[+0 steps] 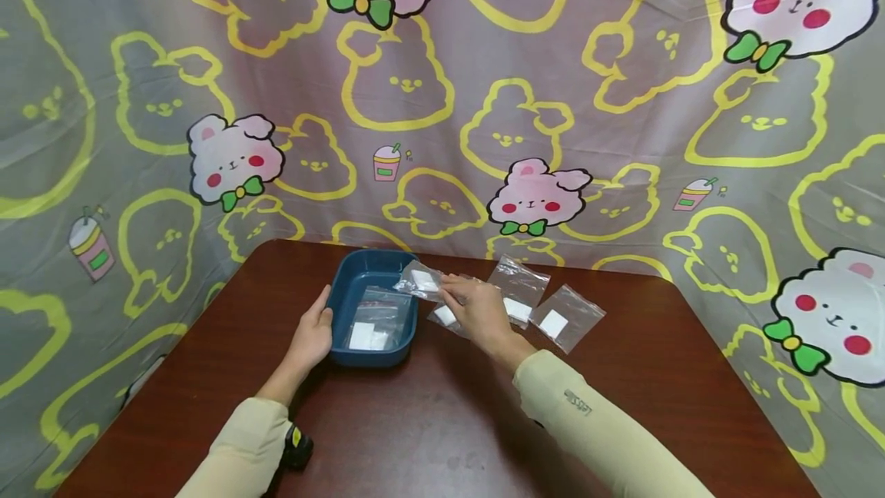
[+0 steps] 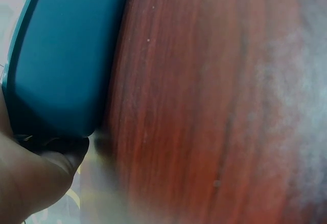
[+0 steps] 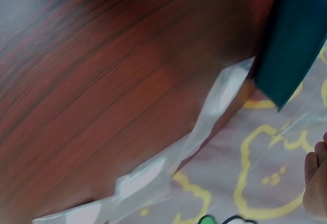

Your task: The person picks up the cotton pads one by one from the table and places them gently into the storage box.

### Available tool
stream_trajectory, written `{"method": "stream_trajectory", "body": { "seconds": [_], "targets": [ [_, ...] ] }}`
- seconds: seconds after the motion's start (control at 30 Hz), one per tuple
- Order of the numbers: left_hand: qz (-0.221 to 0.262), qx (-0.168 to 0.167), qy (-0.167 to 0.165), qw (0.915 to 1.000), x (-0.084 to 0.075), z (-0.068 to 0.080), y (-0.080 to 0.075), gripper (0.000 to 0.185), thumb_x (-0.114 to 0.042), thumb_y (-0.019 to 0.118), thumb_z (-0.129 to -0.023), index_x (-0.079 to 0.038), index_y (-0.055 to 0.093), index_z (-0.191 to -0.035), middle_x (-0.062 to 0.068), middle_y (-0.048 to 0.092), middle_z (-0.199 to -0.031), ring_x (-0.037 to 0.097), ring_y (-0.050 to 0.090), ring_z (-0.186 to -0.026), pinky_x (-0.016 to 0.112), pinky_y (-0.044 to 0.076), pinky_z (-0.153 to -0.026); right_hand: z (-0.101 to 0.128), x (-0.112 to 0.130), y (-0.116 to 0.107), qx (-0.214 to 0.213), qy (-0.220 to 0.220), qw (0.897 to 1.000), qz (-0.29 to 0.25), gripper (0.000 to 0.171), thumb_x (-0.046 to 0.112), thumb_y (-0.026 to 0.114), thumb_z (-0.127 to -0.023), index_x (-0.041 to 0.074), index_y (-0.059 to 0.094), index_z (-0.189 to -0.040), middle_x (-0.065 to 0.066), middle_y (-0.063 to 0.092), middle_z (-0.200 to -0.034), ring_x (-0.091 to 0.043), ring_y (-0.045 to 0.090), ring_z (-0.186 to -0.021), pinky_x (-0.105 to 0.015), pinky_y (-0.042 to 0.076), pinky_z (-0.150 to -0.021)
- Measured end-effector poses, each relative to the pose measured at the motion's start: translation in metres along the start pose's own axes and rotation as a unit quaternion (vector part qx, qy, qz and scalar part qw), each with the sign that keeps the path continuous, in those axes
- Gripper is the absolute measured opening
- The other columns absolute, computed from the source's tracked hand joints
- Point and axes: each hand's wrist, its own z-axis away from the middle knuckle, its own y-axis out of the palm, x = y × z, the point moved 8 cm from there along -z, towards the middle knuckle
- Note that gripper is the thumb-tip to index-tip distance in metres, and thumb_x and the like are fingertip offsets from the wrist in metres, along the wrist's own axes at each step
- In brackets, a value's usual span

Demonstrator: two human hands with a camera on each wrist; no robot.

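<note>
My left hand grips the left wall of a deep blue plastic tub, which also fills the upper left of the left wrist view. Inside the tub lie clear zip bags with white blocks in them. Pinched in the fingers of my right hand is another small clear bag with a white piece, held over the tub's right rim. Partly hidden beneath that hand, a bag lies on the table. In the right wrist view, only some fingers show at the right edge.
Two more clear bags with white blocks lie right of my right hand, one farther back and one nearer the side. The brown wooden table backs onto a cartoon-printed curtain. A black object sits by my left wrist.
</note>
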Motion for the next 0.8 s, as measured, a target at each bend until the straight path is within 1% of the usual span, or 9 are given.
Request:
{"method": "stream_trajectory", "body": {
  "seconds": [0.13,0.23,0.37,0.63,0.8],
  "targets": [
    [-0.001,0.001,-0.001,1.0,0.001,0.0,0.0,0.054,-0.011,0.024,-0.11,-0.008,0.009,-0.162,0.016,0.012,-0.166,0.034,0.009,-0.152,0.053,0.01,-0.121,-0.004,0.017,0.014,0.013,-0.031,0.999,-0.006,0.015,0.014,0.076,-0.091,0.007,0.081,-0.103,-0.008,0.074,-0.113,-0.02,0.069,-0.109,-0.04,0.055,-0.09],
    [0.003,-0.002,-0.002,1.0,0.001,0.0,0.0,0.054,-0.01,0.025,-0.11,-0.008,0.01,-0.162,0.017,0.012,-0.166,0.035,0.01,-0.152,0.054,0.01,-0.121,-0.008,0.026,0.022,0.017,-0.044,0.999,-0.006,0.012,0.014,0.076,-0.091,0.009,0.081,-0.101,-0.007,0.074,-0.112,-0.018,0.068,-0.11,-0.038,0.055,-0.091],
    [0.004,-0.008,0.006,0.9999,-0.001,0.0,0.0,0.054,-0.01,0.027,-0.11,-0.007,0.013,-0.162,0.019,0.015,-0.165,0.036,0.012,-0.151,0.054,0.011,-0.12,-0.01,0.035,0.031,0.018,-0.05,0.999,0.0,0.012,0.014,0.076,-0.091,0.011,0.082,-0.101,-0.005,0.074,-0.112,-0.015,0.068,-0.109,-0.035,0.055,-0.091],
    [-0.005,-0.012,0.023,0.9997,-0.003,-0.001,-0.001,0.053,-0.006,0.028,-0.109,-0.004,0.016,-0.161,0.023,0.018,-0.163,0.038,0.014,-0.15,0.052,0.012,-0.121,-0.014,0.043,0.039,0.026,-0.041,0.999,0.005,0.015,0.017,0.074,-0.093,0.011,0.081,-0.104,-0.004,0.074,-0.114,-0.014,0.068,-0.109,-0.033,0.055,-0.09],
    [-0.01,-0.011,0.016,0.9998,-0.001,-0.002,-0.002,0.053,-0.008,0.027,-0.109,-0.005,0.015,-0.161,0.021,0.017,-0.164,0.037,0.014,-0.15,0.052,0.012,-0.12,-0.016,0.046,0.042,0.024,-0.039,0.999,0.007,0.014,0.016,0.075,-0.093,0.011,0.081,-0.103,-0.003,0.074,-0.114,-0.014,0.068,-0.109,-0.033,0.055,-0.09]
  ]
}}
